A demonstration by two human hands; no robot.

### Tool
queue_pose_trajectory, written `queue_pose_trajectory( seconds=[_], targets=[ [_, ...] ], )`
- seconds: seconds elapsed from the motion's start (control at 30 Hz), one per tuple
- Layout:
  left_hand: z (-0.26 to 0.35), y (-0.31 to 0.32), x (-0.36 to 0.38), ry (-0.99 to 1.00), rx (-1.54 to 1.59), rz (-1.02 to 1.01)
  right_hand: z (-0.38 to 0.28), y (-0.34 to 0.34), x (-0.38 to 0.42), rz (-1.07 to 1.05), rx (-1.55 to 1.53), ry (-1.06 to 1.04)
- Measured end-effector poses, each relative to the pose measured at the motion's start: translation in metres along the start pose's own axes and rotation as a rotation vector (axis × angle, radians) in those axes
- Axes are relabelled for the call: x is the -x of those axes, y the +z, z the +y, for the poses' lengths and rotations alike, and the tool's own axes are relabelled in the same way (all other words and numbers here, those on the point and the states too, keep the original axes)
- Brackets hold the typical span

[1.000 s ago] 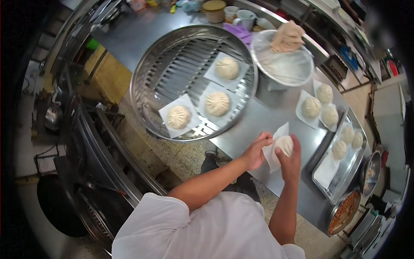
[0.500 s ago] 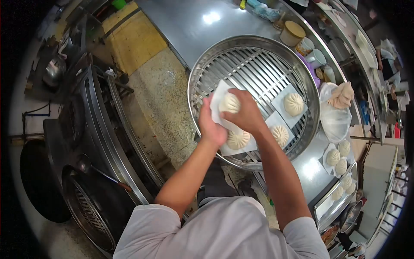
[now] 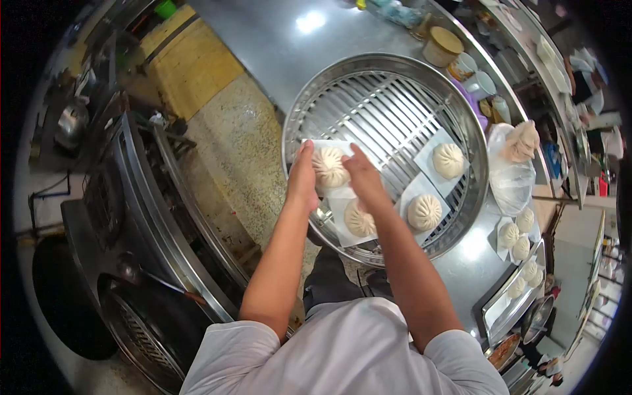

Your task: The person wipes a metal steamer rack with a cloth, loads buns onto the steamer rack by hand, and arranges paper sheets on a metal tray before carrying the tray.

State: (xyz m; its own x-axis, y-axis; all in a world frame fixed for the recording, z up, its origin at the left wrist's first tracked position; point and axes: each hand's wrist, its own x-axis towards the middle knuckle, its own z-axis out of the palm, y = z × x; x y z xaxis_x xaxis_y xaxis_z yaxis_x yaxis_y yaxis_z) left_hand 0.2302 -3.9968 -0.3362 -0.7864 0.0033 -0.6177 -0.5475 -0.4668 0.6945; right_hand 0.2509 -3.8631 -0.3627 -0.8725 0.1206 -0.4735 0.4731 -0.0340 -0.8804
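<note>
A pleated white bun [image 3: 329, 166] sits on a paper square [image 3: 336, 144] at the left side of a round steamer tray [image 3: 388, 60]. My left hand [image 3: 303, 178] grips the paper's left edge, with its thumb upward and the other fingers mostly hidden. On the other side, my right hand [image 3: 366, 178] has its thumb against the bun and its fingers apart. Just below lies a second bun [image 3: 359, 218] on paper, partly behind my right hand. Two more papered buns, one lower [image 3: 424, 212] and one higher [image 3: 448, 161], rest on the slats.
Plastic wrap [image 3: 512, 178], small buns [image 3: 509, 234] and a metal tray [image 3: 517, 299] are at the right. Containers [image 3: 442, 47] line the counter's back. A stove with a large wok [image 3: 141, 332] and a ladle [image 3: 130, 266] stands at the left.
The bun and its paper have moved left and slightly down, and the paper now looks flatter. My right hand has drawn back from over the bun to its right side.
</note>
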Motion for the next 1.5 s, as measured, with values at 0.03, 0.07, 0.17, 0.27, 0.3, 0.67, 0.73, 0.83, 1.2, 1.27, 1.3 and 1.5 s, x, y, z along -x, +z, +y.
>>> queue_pose_trajectory(
  seconds=[0.03, 0.07, 0.17, 0.27, 0.3, 0.67, 0.73, 0.83, 1.2, 1.27, 1.3, 1.5],
  targets=[
    [0.002, 0.002, 0.001, -0.009, -0.013, -0.024, 0.001, 0.006, 0.006, -0.008, -0.125, 0.069],
    [0.000, 0.003, 0.002, -0.010, -0.029, -0.003, -0.001, 0.012, 0.010, -0.039, -0.243, 0.058],
    [-0.010, -0.003, -0.005, 0.098, -0.104, -0.033, 0.010, 0.005, 0.003, -0.025, -0.182, 0.035],
    [-0.012, 0.021, 0.020, 0.386, -0.375, -0.053, -0.021, -0.061, 0.060, -0.004, 0.035, -0.247],
    [-0.007, 0.043, 0.044, 0.449, -0.407, -0.043, -0.025, -0.095, 0.080, -0.009, -0.045, -0.335],
    [-0.235, 0.172, 0.195, 0.008, -0.578, -0.827, 0.098, -0.526, 0.150, 0.881, 1.003, -0.061],
    [-0.283, 0.180, 0.205, -0.156, -0.615, -0.795, 0.106, -0.540, 0.141, 0.748, 1.017, -0.002],
    [-0.329, 0.169, 0.222, -0.378, -0.637, -0.737, 0.109, -0.528, 0.145, 0.608, 1.056, 0.079],
    [-0.407, 0.205, 0.211, 0.412, -0.623, -0.656, 0.222, -0.424, 0.255, 0.643, 0.131, -0.305],
    [-0.407, 0.198, 0.205, 0.411, -0.629, -0.636, 0.243, -0.406, 0.250, 0.667, -0.517, -0.440],
    [-0.414, 0.197, 0.199, 0.404, -0.639, -0.636, 0.247, -0.401, 0.247, 0.671, -0.524, -0.431],
    [-0.428, 0.220, 0.196, 0.204, -0.362, -0.626, 0.211, -0.369, 0.240, 0.798, -0.284, -0.446]
  ],
)
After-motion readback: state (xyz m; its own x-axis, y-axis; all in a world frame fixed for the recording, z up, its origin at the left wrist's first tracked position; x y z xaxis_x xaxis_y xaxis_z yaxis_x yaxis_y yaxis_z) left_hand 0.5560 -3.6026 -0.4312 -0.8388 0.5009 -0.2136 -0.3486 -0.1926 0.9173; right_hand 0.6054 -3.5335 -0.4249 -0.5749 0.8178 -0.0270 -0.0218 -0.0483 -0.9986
